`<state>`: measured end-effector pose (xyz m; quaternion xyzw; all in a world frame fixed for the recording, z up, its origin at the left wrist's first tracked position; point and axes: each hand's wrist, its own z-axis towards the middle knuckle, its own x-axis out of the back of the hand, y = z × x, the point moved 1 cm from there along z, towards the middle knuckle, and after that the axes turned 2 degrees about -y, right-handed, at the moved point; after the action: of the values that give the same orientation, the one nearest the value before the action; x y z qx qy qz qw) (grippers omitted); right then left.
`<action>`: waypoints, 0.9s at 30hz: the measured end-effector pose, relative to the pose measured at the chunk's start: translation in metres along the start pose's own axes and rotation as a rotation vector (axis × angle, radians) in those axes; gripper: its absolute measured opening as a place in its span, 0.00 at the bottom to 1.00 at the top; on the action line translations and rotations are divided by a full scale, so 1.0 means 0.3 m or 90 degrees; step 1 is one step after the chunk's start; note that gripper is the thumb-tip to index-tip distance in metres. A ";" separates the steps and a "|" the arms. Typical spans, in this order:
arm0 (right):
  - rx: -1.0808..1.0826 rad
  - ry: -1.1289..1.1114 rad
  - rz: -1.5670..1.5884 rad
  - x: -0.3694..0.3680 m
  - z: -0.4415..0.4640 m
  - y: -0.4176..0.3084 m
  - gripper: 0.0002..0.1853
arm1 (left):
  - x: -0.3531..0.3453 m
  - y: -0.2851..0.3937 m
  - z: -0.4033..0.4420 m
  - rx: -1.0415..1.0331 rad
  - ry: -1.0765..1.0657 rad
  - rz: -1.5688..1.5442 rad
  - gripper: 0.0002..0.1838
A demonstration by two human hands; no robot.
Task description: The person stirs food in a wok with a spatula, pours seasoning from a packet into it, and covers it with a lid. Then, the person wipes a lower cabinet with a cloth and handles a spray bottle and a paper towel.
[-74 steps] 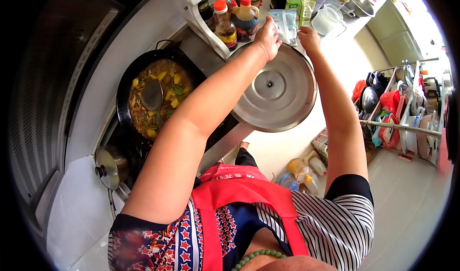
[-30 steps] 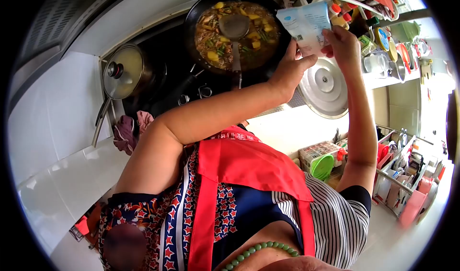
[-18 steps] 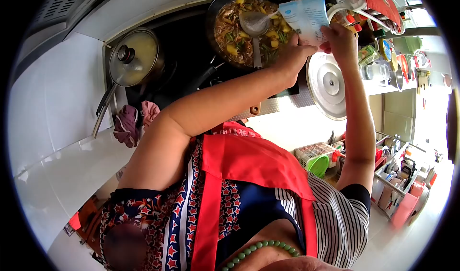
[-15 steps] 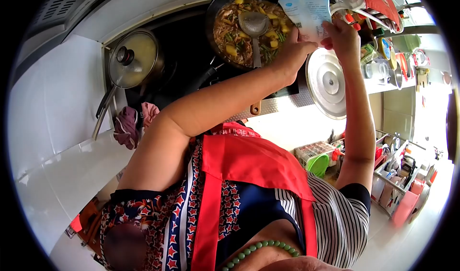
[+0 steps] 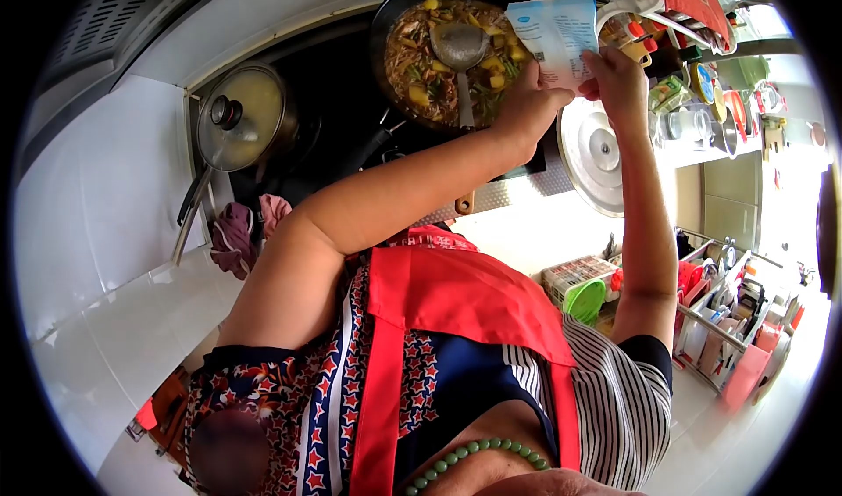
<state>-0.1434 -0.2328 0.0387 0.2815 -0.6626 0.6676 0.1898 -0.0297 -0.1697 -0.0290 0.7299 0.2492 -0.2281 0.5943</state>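
A blue and white packet (image 5: 554,42) is held up at the right edge of the black wok (image 5: 382,40). My left hand (image 5: 530,114) grips its lower left part, and my right hand (image 5: 612,84) pinches its lower right edge. Inside the wok is a brown stew (image 5: 421,66) with yellow chunks and green pieces. A metal ladle (image 5: 459,45) rests in the stew, its handle running toward my left forearm. Whether the packet is torn open cannot be made out.
A lidded pot (image 5: 241,119) sits on the stove at the left, near purple cloths (image 5: 233,240). A large metal lid (image 5: 592,154) stands below my hands. Bottles and jars line the right counter; a dish rack (image 5: 728,321) is at the lower right.
The packet was picked up from beside the bottles and carried over to the wok's edge, in both hands. The view has turned toward the stove. Lately the packet has shifted only slightly.
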 end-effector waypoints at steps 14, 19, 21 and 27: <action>-0.018 0.100 0.634 -0.031 -0.026 0.323 0.06 | -0.099 -0.066 0.085 -0.262 -0.021 0.498 0.29; -0.009 0.207 0.658 0.136 0.019 0.482 0.05 | -0.243 -0.160 0.200 -0.180 -0.173 0.408 0.31; 0.012 0.238 0.654 0.226 0.050 0.573 0.06 | -0.335 -0.183 0.229 -0.153 -0.209 0.427 0.31; -0.025 0.334 0.579 0.464 0.159 0.818 0.04 | -0.557 -0.346 0.391 -0.079 -0.274 0.457 0.39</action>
<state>-0.3984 -0.3089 -0.0666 -0.2150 -0.6602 0.7182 0.0456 -0.2289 -0.2827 -0.0243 0.6692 -0.1371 -0.1383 0.7171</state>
